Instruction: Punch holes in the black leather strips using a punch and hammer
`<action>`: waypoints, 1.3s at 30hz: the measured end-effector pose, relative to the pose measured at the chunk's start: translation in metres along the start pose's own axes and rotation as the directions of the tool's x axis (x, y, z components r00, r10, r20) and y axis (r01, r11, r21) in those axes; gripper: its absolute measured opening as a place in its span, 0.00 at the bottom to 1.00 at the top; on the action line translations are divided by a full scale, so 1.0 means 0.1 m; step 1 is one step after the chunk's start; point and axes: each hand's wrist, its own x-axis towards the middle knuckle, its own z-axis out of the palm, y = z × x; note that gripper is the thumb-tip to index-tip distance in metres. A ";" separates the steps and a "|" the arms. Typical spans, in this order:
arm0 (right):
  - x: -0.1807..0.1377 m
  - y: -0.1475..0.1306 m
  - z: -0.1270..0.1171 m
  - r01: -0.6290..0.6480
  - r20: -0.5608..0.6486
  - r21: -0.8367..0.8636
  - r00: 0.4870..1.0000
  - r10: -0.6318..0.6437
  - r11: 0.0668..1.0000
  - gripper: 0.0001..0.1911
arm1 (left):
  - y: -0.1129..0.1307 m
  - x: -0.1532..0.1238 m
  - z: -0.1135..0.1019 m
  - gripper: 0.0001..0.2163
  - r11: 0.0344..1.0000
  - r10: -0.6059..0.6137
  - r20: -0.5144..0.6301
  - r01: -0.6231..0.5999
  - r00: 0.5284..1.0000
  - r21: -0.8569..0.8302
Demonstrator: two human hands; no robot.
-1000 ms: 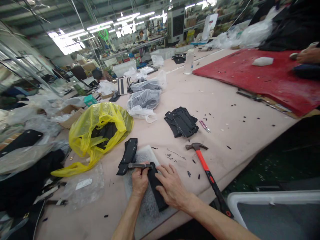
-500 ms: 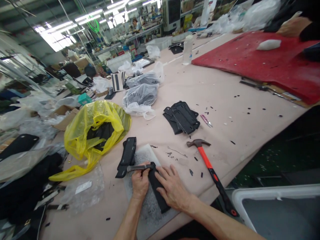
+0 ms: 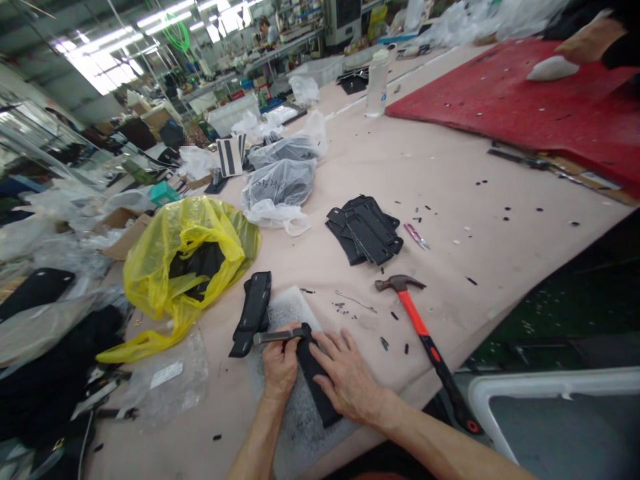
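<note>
Almost nothing had been changed by the two hands since a moment before. The metal tool [image 3: 270, 337] was still pinched in the left hand [image 3: 280, 367], its dark end at the top of the black strip [image 3: 319, 387]. The strip was still covered in part by the right hand [image 3: 347, 383], open and spread, on the grey pad [image 3: 300, 433], so the work seemed kept at one spot. On the red board [image 3: 460, 103], a co-worker's hand [image 3: 593, 43] had been brought next to a white lump [image 3: 553, 69]. Black pieces [image 3: 197, 267] were held in the yellow bag [image 3: 237, 227], and dark things were wrapped in a clear bag [image 3: 280, 183].
</note>
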 end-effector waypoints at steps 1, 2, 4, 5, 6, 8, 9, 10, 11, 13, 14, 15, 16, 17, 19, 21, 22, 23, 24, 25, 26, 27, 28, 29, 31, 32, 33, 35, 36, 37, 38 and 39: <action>0.00 0.00 0.00 0.000 0.001 0.002 1.000 0.000 1.000 0.29 | -0.01 0.00 0.00 0.12 1.000 -0.007 -0.004 0.007 1.000 -0.004; 0.00 0.00 -0.01 -0.001 0.004 0.004 1.000 0.001 1.000 0.29 | -0.01 0.00 0.00 0.12 1.000 -0.011 -0.006 0.011 1.000 -0.008; 0.00 0.00 -0.02 -0.002 0.011 0.008 1.000 0.002 1.000 0.29 | -0.01 -0.01 0.00 0.12 1.000 -0.009 -0.008 0.009 1.000 -0.013; 0.00 0.00 -0.02 -0.003 0.013 0.011 1.000 0.003 1.000 0.29 | -0.01 -0.01 0.00 0.12 1.000 -0.006 -0.009 0.006 1.000 -0.013; 0.00 0.00 -0.03 -0.005 0.014 0.013 1.000 0.004 1.000 0.29 | 0.00 -0.01 0.00 0.12 1.000 -0.002 -0.009 0.002 1.000 -0.009; 0.00 0.00 -0.03 -0.007 0.013 0.019 1.000 0.007 1.000 0.29 | 0.02 -0.01 0.00 0.12 1.000 0.001 -0.009 -0.001 1.000 0.001; 0.01 0.00 -0.04 -0.008 0.011 0.021 1.000 0.008 1.000 0.29 | 0.02 -0.01 0.00 0.12 1.000 0.003 -0.011 -0.003 1.000 0.006; 0.01 0.00 -0.04 -0.009 0.009 0.022 1.000 0.008 1.000 0.29 | 0.03 -0.01 0.00 0.12 1.000 0.008 -0.010 -0.008 1.000 0.012; 0.00 0.01 -0.04 -0.010 0.006 0.021 1.000 0.009 1.000 0.29 | 0.04 -0.01 0.00 0.12 1.000 0.019 -0.009 -0.019 1.000 0.021; 0.00 0.01 -0.04 -0.010 0.004 0.019 1.000 0.010 1.000 0.30 | 0.04 0.00 0.01 0.12 0.997 0.049 -0.008 -0.048 0.999 0.054; 0.00 0.01 -0.05 -0.010 0.004 0.019 1.000 0.010 1.000 0.30 | 0.03 0.00 0.01 0.11 0.995 0.064 -0.009 -0.063 0.998 0.077; 0.00 0.01 -0.04 -0.011 0.005 0.018 1.000 0.011 1.000 0.30 | 0.03 0.01 0.02 0.11 0.992 0.078 -0.009 -0.077 0.997 0.102; 0.00 0.01 -0.04 -0.012 0.006 0.017 1.000 0.012 1.000 0.30 | 0.02 0.01 0.03 0.11 0.988 0.093 -0.010 -0.091 0.996 0.128; 0.00 0.00 -0.04 -0.013 0.008 0.016 1.000 0.013 1.000 0.30 | 0.01 0.01 0.04 0.11 0.982 0.110 -0.014 -0.107 0.994 0.154; 0.00 -0.01 -0.04 -0.013 0.015 0.012 1.000 0.013 1.000 0.30 | -0.01 0.02 0.07 0.11 0.968 0.154 -0.019 -0.147 0.988 0.203; 0.01 -0.02 -0.05 0.005 0.025 0.010 1.000 -0.006 1.000 0.30 | -0.03 0.02 0.09 0.11 0.950 0.202 -0.021 -0.191 0.979 0.247; 0.00 -0.01 -0.07 0.020 0.021 0.014 1.000 -0.020 1.000 0.30 | -0.03 0.02 0.10 0.10 0.942 0.222 -0.020 -0.209 0.975 0.264; 0.00 0.02 -0.10 0.028 0.004 0.017 1.000 -0.028 0.999 0.29 | -0.04 0.02 0.11 0.10 0.935 0.239 -0.018 -0.225 0.971 0.275; -0.02 0.06 -0.15 0.022 -0.035 0.014 0.999 -0.022 1.000 0.27 | -0.04 0.02 0.12 0.10 0.929 0.254 -0.016 -0.239 0.967 0.282; -0.05 0.12 -0.22 -0.002 -0.094 0.000 0.996 0.002 1.000 0.25 | -0.04 0.02 0.13 0.10 0.926 0.263 -0.018 -0.248 0.965 0.284; -0.09 0.20 -0.30 -0.048 -0.164 -0.030 0.986 0.043 0.998 0.23 | -0.05 0.01 0.13 0.10 0.926 0.268 -0.022 -0.251 0.963 0.283; -0.14 0.30 -0.39 -0.118 -0.236 -0.076 0.967 0.098 0.990 0.22 | -0.05 0.01 0.14 0.10 0.927 0.268 -0.027 -0.250 0.963 0.279; -0.20 0.41 -0.48 -0.207 -0.300 -0.136 0.941 0.159 0.969 0.21 | -0.05 0.00 0.14 0.10 0.929 0.267 -0.031 -0.248 0.963 0.275; -0.28 0.52 -0.57 -0.295 -0.341 -0.201 0.915 0.215 0.934 0.21 | -0.06 0.00 0.15 0.10 0.930 0.264 -0.033 -0.245 0.964 0.275; -0.44 0.74 -0.72 -0.444 -0.359 -0.317 0.874 0.328 0.838 0.22 | -0.07 -0.02 0.16 0.10 0.931 0.254 -0.035 -0.234 0.967 0.281; -0.52 0.83 -0.78 -0.499 -0.350 -0.352 0.855 0.383 0.792 0.22 | -0.07 -0.02 0.16 0.10 0.931 0.248 -0.035 -0.228 0.968 0.285; -0.59 0.92 -0.81 -0.541 -0.339 -0.363 0.835 0.433 0.759 0.23 | -0.07 -0.03 0.17 0.10 0.932 0.239 -0.034 -0.219 0.970 0.287; -0.71 1.04 -0.86 -0.614 -0.333 -0.302 0.784 0.523 0.729 0.23 | -0.08 -0.04 0.17 0.09 0.937 0.217 -0.030 -0.200 0.976 0.286; -0.75 1.07 -0.87 -0.654 -0.322 -0.231 0.750 0.578 0.720 0.22 | -0.07 -0.04 0.18 0.09 0.940 0.205 -0.026 -0.189 0.978 0.285; -0.77 1.09 -0.89 -0.691 -0.282 -0.138 0.714 0.641 0.709 0.19 | -0.07 -0.05 0.18 0.09 0.942 0.193 -0.023 -0.179 0.981 0.284; -0.78 1.09 -0.90 -0.723 -0.217 -0.015 0.677 0.703 0.691 0.15 | -0.07 -0.05 0.18 0.08 0.944 0.182 -0.020 -0.169 0.983 0.282; -0.77 1.07 -0.91 -0.743 -0.120 0.141 0.643 0.756 0.654 0.11 | -0.06 -0.06 0.17 0.08 0.946 0.174 -0.019 -0.162 0.985 0.279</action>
